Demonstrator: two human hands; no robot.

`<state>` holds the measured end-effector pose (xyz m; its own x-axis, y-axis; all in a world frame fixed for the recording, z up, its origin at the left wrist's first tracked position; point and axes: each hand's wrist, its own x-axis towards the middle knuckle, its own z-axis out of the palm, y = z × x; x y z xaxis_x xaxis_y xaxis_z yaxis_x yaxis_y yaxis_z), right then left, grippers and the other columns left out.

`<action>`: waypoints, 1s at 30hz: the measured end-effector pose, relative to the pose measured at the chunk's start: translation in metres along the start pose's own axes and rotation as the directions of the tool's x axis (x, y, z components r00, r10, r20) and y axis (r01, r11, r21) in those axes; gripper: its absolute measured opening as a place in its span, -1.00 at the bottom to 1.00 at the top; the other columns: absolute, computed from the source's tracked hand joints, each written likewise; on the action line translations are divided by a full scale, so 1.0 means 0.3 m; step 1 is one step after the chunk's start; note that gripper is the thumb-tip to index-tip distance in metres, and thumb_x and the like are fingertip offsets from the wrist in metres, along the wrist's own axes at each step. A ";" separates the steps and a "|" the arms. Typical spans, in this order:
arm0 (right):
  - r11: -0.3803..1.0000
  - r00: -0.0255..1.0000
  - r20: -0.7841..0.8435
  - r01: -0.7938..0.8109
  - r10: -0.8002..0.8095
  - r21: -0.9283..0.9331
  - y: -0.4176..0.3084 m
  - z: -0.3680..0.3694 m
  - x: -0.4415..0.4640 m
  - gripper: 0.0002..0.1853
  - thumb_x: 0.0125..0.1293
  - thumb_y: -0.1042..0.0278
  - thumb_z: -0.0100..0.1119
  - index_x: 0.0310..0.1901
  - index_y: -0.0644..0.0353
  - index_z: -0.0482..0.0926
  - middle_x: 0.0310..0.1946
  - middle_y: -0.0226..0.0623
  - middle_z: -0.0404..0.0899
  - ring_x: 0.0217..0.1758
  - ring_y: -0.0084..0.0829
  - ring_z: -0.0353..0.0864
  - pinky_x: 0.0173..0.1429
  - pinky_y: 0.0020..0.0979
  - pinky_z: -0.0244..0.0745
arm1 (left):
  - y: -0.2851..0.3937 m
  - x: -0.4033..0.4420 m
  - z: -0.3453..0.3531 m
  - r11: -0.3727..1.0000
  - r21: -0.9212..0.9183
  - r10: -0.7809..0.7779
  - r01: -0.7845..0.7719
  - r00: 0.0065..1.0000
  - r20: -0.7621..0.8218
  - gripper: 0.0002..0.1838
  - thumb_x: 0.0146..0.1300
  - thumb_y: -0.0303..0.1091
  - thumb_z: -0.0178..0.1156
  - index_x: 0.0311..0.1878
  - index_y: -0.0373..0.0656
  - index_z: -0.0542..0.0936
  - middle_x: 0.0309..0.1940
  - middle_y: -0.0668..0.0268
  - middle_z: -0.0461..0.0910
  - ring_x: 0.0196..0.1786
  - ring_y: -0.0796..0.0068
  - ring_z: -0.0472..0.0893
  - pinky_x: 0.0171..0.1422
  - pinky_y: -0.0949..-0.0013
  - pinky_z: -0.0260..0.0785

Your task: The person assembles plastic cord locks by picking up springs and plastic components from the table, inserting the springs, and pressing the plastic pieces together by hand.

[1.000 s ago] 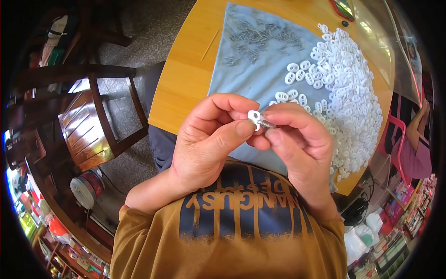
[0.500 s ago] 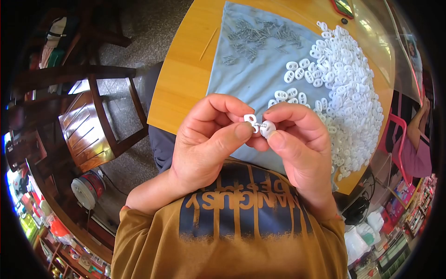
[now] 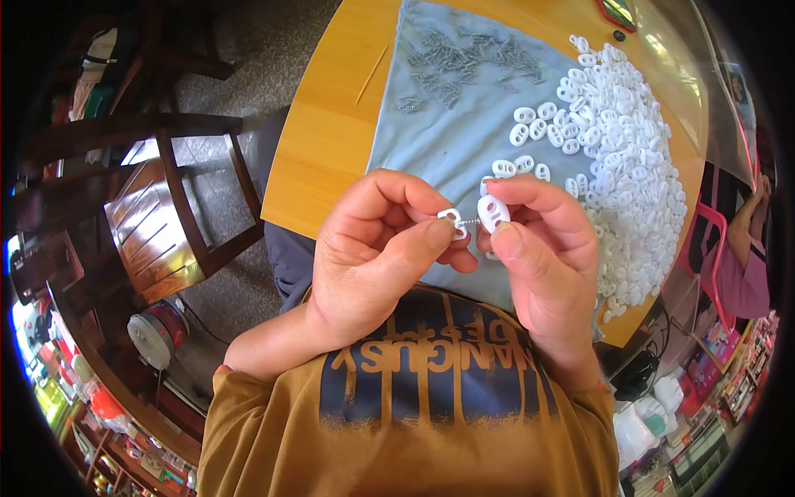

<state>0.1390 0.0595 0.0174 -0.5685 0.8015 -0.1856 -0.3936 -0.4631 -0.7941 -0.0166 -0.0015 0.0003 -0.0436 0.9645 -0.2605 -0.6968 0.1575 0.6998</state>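
My left hand (image 3: pixel 385 248) pinches a small white plastic piece with holes (image 3: pixel 452 222) between thumb and forefinger. Facing it, my right hand (image 3: pixel 542 240) grips a white oval two-hole plastic piece (image 3: pixel 493 213) by its edge. A thin metal spring (image 3: pixel 469 222) bridges the gap between the two pieces; whether it is fixed to either one I cannot tell. Both hands are raised over the near edge of the blue cloth (image 3: pixel 451 149). Beyond them lie several loose white two-hole pieces (image 3: pixel 523 164).
A large heap of white two-hole pieces (image 3: pixel 633 182) covers the right of the wooden table (image 3: pixel 319 124). Small metal springs (image 3: pixel 464 62) are scattered at the cloth's far end. A thin stick (image 3: pixel 372 74) lies left of the cloth. Wooden chairs (image 3: pixel 157 215) stand at the left.
My right hand has shifted slightly right, and its oval piece has turned so that its two holes show. The gap between the pieces is wider. My left hand has barely moved.
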 end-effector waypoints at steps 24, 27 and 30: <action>0.543 0.883 0.266 0.452 -0.388 -0.708 0.020 -0.023 0.027 -0.68 0.11 0.66 0.19 -0.05 0.34 0.55 -0.34 -0.24 0.53 -0.38 -0.46 0.52 -0.31 -0.53 0.42 | -0.017 0.001 0.006 0.999 0.026 0.026 -0.026 1.000 0.002 -0.87 0.28 -0.60 0.05 -0.11 -0.32 0.40 -0.26 0.22 0.55 -0.21 0.49 0.62 -0.09 0.47 0.52; 0.596 0.906 0.213 0.403 -0.365 -0.694 0.021 -0.023 0.021 -0.69 0.14 0.64 0.17 -0.03 0.34 0.55 -0.34 -0.23 0.53 -0.38 -0.46 0.51 -0.31 -0.53 0.41 | -0.017 -0.003 0.008 0.999 0.016 0.027 -0.028 0.999 0.022 -0.85 0.29 -0.60 0.04 -0.08 -0.33 0.40 -0.24 0.21 0.56 -0.19 0.49 0.62 -0.07 0.47 0.51; 0.619 0.933 0.172 0.341 -0.317 -0.708 0.007 -0.021 0.013 -0.69 0.16 0.61 0.16 -0.02 0.35 0.54 -0.34 -0.22 0.52 -0.38 -0.45 0.50 -0.31 -0.53 0.41 | -0.015 -0.005 0.012 1.000 0.027 0.009 -0.010 0.999 0.030 -0.83 0.30 -0.60 0.04 -0.06 -0.33 0.40 -0.21 0.20 0.55 -0.18 0.49 0.62 -0.06 0.47 0.50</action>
<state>0.1405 0.0639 0.0114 -0.5299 0.8292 0.1780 0.0744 0.2545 -0.9642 -0.0108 -0.0030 0.0000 -0.0283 0.9719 -0.2338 -0.6766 0.1535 0.7201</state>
